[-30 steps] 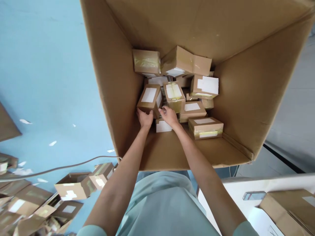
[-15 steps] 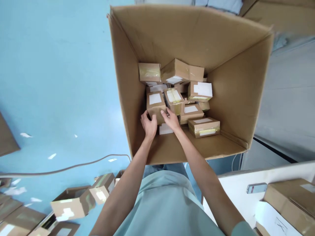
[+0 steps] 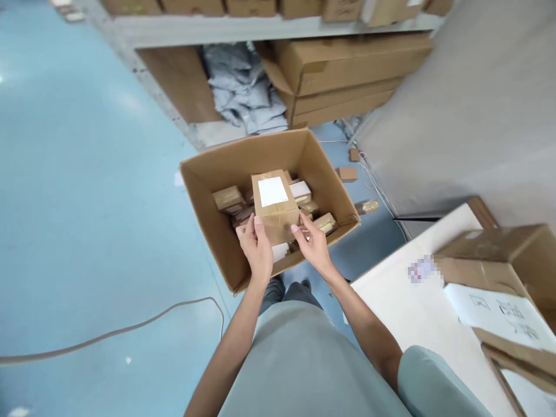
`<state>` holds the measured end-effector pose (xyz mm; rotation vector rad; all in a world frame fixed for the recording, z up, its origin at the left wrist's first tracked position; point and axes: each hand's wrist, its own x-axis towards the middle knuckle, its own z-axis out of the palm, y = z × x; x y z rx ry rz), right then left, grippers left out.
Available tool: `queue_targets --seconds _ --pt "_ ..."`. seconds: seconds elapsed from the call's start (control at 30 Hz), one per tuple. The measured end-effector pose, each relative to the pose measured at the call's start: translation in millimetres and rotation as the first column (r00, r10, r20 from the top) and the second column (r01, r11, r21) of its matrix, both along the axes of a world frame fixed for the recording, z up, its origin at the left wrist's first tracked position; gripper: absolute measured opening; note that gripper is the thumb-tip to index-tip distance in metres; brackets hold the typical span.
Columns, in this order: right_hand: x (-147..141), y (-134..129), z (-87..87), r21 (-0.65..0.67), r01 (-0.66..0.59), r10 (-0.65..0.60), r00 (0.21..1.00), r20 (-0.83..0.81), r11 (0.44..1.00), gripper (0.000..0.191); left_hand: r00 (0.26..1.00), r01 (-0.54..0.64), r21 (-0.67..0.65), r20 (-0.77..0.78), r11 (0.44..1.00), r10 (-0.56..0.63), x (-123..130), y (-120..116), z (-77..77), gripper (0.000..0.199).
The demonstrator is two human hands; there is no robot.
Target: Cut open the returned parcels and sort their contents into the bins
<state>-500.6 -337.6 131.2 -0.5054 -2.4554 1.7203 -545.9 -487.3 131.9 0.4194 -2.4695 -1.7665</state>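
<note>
Between my two hands I hold a small cardboard box (image 3: 278,223) with a white label on its top, raised above the large open carton (image 3: 204,226). My left hand (image 3: 257,246) presses on its near left corner, thumb on the near face. On the near right corner, my right hand (image 3: 311,240) grips with thumb and fingers. Beneath lie several small taped boxes, among them one at the left (image 3: 229,198) and one at the right (image 3: 325,223). The held box hides part of the pile.
Behind the carton stands a metal rack (image 3: 282,32) with boxes, grey plastic bags (image 3: 247,87) and long cartons (image 3: 356,69). A white table (image 3: 408,313) at the right bears an open box (image 3: 482,272). A cable (image 3: 108,334) crosses the blue floor; small boxes (image 3: 347,174) lie by the wall.
My hands have lifted the labelled box up out of the pile, toward me. The view has risen and tilted forward, so the rack now shows and the carton looks smaller.
</note>
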Motion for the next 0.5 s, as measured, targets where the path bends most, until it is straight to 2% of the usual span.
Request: queue_targets --seconds 0.07,0.13,0.2,0.27,0.37,0.43,0.5 --pt "34 26 23.4 0.06 0.131 -0.128 0.99 -0.056 0.99 0.068 0.99 0.132 0.021 -0.06 0.991 -0.131 8 32 22.5 0.067" --pt "74 55 40.4 0.108 0.274 -0.265 0.96 -0.092 0.956 0.065 0.955 0.273 0.044 -0.135 0.961 -0.266 23 72 39.1 0.066" --pt "120 83 51.9 0.124 0.403 -0.391 0.914 -0.111 0.907 0.064 0.892 0.426 0.062 -0.196 0.903 -0.407 47 116 50.8 0.061" --pt "172 109 58.9 0.123 0.517 -0.505 0.855 -0.116 0.847 0.064 0.802 0.579 0.078 -0.23 0.811 -0.551 80 162 57.5 0.055" --pt "256 141 61.3 0.125 0.675 -0.664 0.738 -0.118 0.727 0.066 0.651 0.757 0.12 -0.227 0.642 -0.725 145 227 55.5 0.051" --pt "313 158 57.3 0.134 0.759 -0.751 0.65 -0.115 0.637 0.067 0.566 0.824 0.138 -0.204 0.549 -0.799 197 264 45.1 0.053" --pt "371 171 48.1 0.133 0.82 -0.816 0.569 -0.099 0.556 0.068 0.491 0.87 0.144 -0.178 0.471 -0.853 251 293 28.2 0.055"
